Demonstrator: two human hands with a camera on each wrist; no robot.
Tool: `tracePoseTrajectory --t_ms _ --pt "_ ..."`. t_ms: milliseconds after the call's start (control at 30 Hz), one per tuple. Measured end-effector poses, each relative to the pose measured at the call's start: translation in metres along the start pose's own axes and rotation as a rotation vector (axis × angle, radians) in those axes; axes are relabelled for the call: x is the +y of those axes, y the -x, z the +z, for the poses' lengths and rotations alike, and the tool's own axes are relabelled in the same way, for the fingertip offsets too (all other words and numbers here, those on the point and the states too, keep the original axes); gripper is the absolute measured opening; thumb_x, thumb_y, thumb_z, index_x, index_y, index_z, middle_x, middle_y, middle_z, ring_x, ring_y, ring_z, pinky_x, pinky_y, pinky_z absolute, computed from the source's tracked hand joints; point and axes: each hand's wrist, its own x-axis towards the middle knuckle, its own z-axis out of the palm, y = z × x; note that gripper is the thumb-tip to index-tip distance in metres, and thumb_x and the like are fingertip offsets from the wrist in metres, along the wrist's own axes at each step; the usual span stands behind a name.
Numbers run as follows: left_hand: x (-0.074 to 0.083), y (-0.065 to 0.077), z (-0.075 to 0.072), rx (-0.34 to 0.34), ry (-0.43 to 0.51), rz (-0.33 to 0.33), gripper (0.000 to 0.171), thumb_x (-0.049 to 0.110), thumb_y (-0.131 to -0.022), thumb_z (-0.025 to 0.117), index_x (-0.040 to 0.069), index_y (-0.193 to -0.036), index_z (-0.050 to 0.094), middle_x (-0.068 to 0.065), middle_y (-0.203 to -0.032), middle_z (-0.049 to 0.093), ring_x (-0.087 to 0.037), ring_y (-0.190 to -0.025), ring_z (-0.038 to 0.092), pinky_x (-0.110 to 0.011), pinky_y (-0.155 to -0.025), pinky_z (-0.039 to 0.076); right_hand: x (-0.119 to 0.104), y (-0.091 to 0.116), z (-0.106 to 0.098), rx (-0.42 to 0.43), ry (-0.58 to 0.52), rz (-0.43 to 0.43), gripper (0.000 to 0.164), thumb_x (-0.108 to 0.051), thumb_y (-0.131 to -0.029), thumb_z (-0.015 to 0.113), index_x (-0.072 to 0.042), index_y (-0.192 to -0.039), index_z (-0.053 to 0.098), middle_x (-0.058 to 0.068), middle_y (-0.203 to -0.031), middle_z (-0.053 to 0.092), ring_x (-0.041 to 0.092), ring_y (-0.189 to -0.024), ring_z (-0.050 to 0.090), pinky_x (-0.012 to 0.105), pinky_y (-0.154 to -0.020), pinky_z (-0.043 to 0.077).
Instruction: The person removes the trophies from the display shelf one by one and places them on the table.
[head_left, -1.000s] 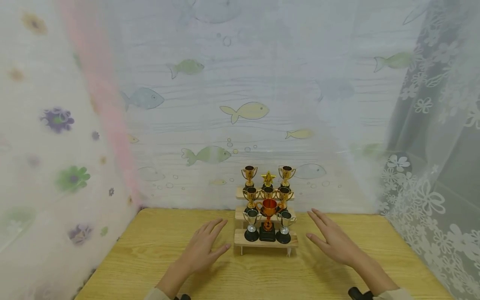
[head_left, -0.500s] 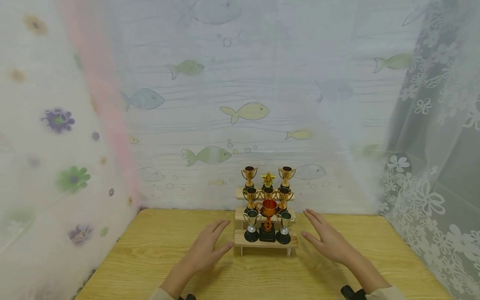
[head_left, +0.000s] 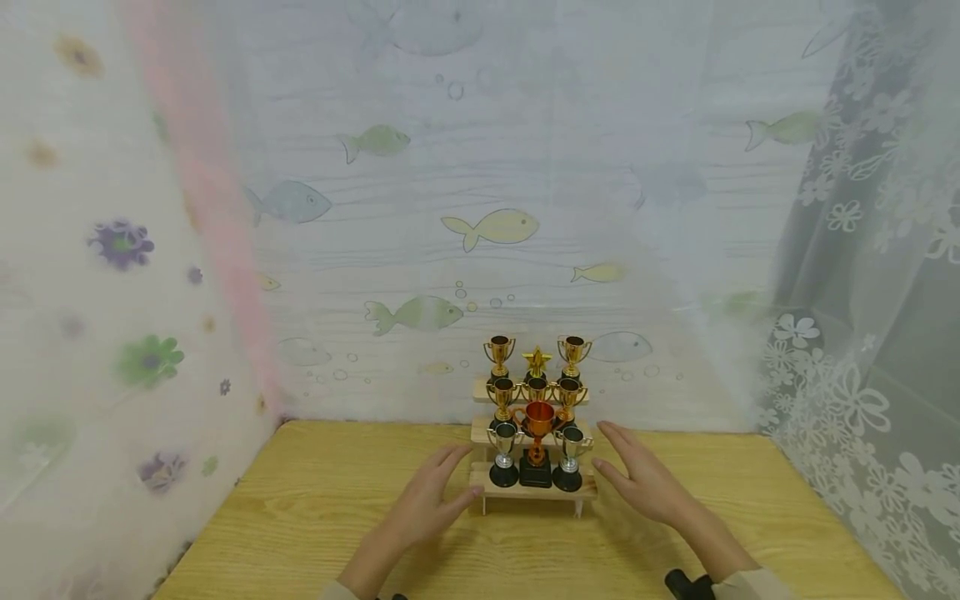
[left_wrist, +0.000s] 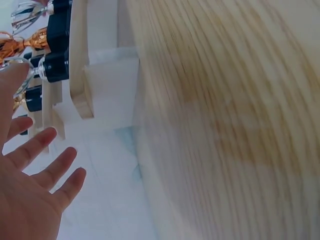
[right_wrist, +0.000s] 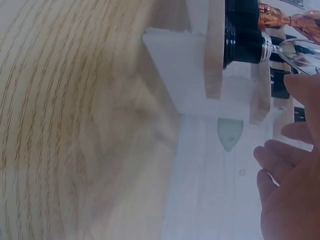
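A three-tier wooden stand [head_left: 527,492] holds several small trophies with black bases. On the bottom step, a copper-coloured cup trophy [head_left: 538,422] stands between a silver cup trophy [head_left: 505,439] on the left and another silver cup trophy [head_left: 572,446] on the right. Gold cups fill the middle step, and a gold star trophy [head_left: 537,362] is between two gold cups at the top. My left hand [head_left: 429,497] is at the stand's left side, its fingers spread in the left wrist view. My right hand [head_left: 643,479] faces it from the right side. Neither grips anything; contact with the stand cannot be told.
The stand is on a wood-grain table [head_left: 315,492], near its back edge. Behind hangs a pale curtain with fish prints [head_left: 498,229]. Flower-patterned sheets [head_left: 150,362] border the left side, and white lace [head_left: 855,400] borders the right.
Both hands have moved inward, the left one rightward and the right one leftward, closer to the stand's sides. The trophies and stand keep their places.
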Motion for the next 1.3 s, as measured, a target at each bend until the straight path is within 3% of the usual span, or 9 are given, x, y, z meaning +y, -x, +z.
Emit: tracePoseTrajectory --t_ms 600,800,967,1300 --pt "0.009 -0.006 0.014 0.012 0.129 -0.002 0.057 0.035 -0.1 0.067 0.006 -0.147 0.052 -0.011 -0.144 0.056 -0.032 -0.128 0.057 -0.054 -0.107 0.045 0.002 -0.016 0.023 0.077 -0.049 -0.062 0.05 -0.018 -0.107 0.056 0.007 -0.149 0.046 0.024 -0.157 0.041 0.048 -0.14 0.042 0.064 -0.109 0.037" --pt "0.013 -0.01 0.017 0.047 0.166 -0.01 0.052 0.032 -0.1 0.068 0.002 -0.141 0.057 -0.012 -0.136 0.06 -0.027 -0.115 0.063 -0.048 -0.097 0.053 0.001 -0.023 0.026 0.074 -0.083 -0.036 0.046 -0.012 -0.106 0.055 0.008 -0.147 0.048 0.025 -0.155 0.043 0.049 -0.14 0.042 0.065 -0.109 0.037" --pt "0.017 -0.016 0.021 0.064 0.229 -0.012 0.047 0.029 -0.099 0.07 0.0 -0.135 0.061 -0.016 -0.128 0.064 -0.031 -0.108 0.065 -0.047 -0.091 0.056 0.002 -0.025 0.028 0.087 -0.093 -0.026 0.043 -0.01 -0.106 0.054 0.009 -0.145 0.05 0.025 -0.153 0.046 0.049 -0.139 0.043 0.064 -0.109 0.037" --pt "0.023 -0.025 0.032 0.14 0.228 -0.003 0.03 0.019 -0.096 0.074 0.007 -0.123 0.069 -0.006 -0.118 0.07 -0.024 -0.101 0.067 -0.037 -0.087 0.057 0.006 -0.028 0.035 0.166 -0.112 -0.005 0.038 -0.007 -0.105 0.056 0.009 -0.139 0.057 0.024 -0.147 0.053 0.048 -0.136 0.047 0.063 -0.111 0.036"
